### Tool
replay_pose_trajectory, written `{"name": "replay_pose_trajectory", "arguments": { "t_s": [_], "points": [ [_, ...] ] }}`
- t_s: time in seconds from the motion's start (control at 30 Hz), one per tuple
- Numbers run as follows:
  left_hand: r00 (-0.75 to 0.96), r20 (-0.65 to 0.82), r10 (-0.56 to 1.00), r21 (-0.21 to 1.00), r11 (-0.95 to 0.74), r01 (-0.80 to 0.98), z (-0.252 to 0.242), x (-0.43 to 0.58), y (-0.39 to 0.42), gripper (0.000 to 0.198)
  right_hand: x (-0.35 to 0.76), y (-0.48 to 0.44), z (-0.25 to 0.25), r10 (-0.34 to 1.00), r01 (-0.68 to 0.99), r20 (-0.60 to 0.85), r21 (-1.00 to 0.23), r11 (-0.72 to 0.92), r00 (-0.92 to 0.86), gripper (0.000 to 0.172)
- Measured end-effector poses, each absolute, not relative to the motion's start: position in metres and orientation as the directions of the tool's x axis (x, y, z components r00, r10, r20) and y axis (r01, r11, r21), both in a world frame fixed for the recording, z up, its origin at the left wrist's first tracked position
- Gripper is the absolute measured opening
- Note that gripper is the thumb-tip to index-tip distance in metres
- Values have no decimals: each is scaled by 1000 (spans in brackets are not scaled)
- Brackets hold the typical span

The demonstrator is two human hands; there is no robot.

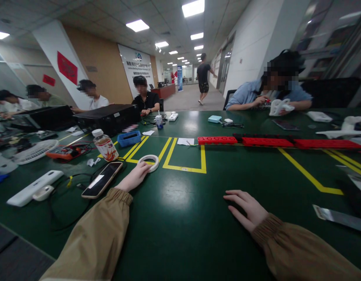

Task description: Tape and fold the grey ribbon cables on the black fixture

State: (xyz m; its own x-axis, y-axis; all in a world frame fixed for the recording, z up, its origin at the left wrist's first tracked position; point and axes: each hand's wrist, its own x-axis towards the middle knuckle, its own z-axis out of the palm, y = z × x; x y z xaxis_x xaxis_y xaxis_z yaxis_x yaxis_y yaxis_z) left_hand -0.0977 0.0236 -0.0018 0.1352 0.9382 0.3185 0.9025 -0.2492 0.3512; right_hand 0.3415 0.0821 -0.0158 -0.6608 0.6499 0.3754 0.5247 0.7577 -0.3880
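Right at the bottom of the view, two baggy tan sleeves (95, 230) reach over a dark green table (180, 234). Right hand (247, 208) is relaxed, fingers loosely stretched out and pointing inward, nothing held. Can't really tell if those fingertips touch the tabletop. Well off to its right lies a silvery strip (344, 219).

Left hand (135, 176) is a bit further out, fingers closed on the near edge of a white tape roll (155, 164). So the roll's left of centre, overlapping the near end of a yellow tape outline (135, 148). Can't make out whether it's sitting on the table or lifted a touch.

Just left of that hand there's a phone (110, 173) lying at an angle, with a pale rectangle on its screen. Past the phone, a white-capped bottle (105, 148) stands upright, with a blue tray (129, 139) just beyond. A row of red strips (217, 140) runs off to the right.

Further back: big black case (107, 117) on the left, small light blue box (214, 119) near the middle. Co-worker in a blue shirt (244, 95) holds a white part (276, 108). Way behind, someone in dark clothes (203, 74) is walking.
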Motion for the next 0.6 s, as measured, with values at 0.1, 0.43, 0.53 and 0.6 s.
{"name": "replay_pose_trajectory", "arguments": {
  "t_s": [0.1,0.43,0.53,0.6],
  "points": [
    [142,331,933,348,-261,900,-5,-101,25,30,342,82,-14,653,536,340,-381,753,-676,32],
    [153,507,848,251,-315,915,3,-79,15,36,350,86,-20,622,515,309,-363,776,-719,36],
    [143,523,841,224,-297,928,8,-62,11,29,353,90,-13,627,531,283,-349,772,-726,35],
    [207,481,852,180,-327,928,10,-50,9,26,366,102,-3,647,571,252,-317,757,-719,34]
  ]
}}
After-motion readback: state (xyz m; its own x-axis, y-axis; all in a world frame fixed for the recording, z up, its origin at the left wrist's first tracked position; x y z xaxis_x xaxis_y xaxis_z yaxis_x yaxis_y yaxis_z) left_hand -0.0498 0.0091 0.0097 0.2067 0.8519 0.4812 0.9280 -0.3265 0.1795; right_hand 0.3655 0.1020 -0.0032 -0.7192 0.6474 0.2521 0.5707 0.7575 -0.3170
